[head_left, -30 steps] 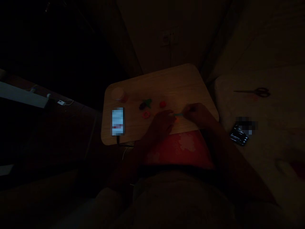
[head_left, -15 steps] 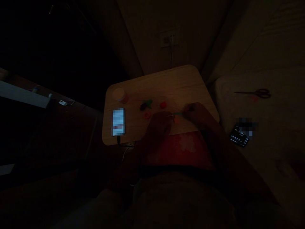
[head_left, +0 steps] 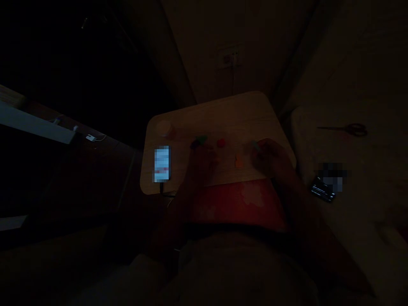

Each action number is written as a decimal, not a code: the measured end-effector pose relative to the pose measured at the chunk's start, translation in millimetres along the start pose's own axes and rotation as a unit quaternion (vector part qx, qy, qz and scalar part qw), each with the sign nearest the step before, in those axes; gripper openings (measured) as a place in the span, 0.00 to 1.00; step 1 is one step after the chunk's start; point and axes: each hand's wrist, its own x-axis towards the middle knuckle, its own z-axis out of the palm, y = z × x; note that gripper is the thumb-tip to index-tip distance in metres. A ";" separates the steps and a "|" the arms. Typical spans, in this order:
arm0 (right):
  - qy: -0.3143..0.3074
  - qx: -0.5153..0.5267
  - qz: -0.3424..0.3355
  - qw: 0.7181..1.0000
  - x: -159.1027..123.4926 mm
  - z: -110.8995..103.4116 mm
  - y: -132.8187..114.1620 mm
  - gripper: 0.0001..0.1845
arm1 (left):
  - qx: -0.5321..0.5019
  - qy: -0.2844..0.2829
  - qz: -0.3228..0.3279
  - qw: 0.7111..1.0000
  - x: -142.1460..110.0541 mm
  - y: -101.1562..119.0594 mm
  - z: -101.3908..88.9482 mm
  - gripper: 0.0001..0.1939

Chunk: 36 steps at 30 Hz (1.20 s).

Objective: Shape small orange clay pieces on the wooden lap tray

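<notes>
The room is very dark. My right hand [head_left: 270,156] is closed around a thin pale-green stick [head_left: 256,145], whose tip points up and left; its exact kind is too dim to tell. My left hand [head_left: 201,161] is over the table just below a green piece [head_left: 201,139] and a dark lump [head_left: 194,145]; its fingers are blurred. Between the hands lies a small orange piece [head_left: 238,161], narrower at its upper end. A round red lump [head_left: 221,143] rests above and to the right of my left hand.
On the small wooden table [head_left: 229,112], a lidded tub [head_left: 164,128] stands at left above a lit phone [head_left: 162,164] with a cable. Scissors [head_left: 346,128] and a second phone [head_left: 322,190] lie on the pale surface at right. A wall socket [head_left: 230,57] is behind.
My hands have moved apart, the left to the left and the right slightly right with the green stick. The orange piece between them is now uncovered. The view has shifted slightly.
</notes>
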 end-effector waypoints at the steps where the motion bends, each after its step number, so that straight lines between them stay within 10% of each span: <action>1: 0.002 -0.024 -0.011 1.000 -4.2 5.2 -0.7 0.11 | -0.017 0.001 -0.001 1.000 -0.3 1.5 1.4 0.13; 12: -0.012 -0.130 -0.077 0.988 -34.1 51.2 -11.0 0.13 | -0.192 0.039 -0.041 0.980 -13.9 54.1 -4.1 0.10; 22: -0.009 -0.192 -0.126 0.973 -31.0 43.8 -0.9 0.07 | -0.265 0.007 -0.070 0.962 -10.9 57.0 -3.8 0.09; 36: 0.010 -0.128 -0.126 0.984 -33.1 43.5 -2.7 0.11 | -0.258 0.048 0.058 0.963 5.4 42.3 11.8 0.22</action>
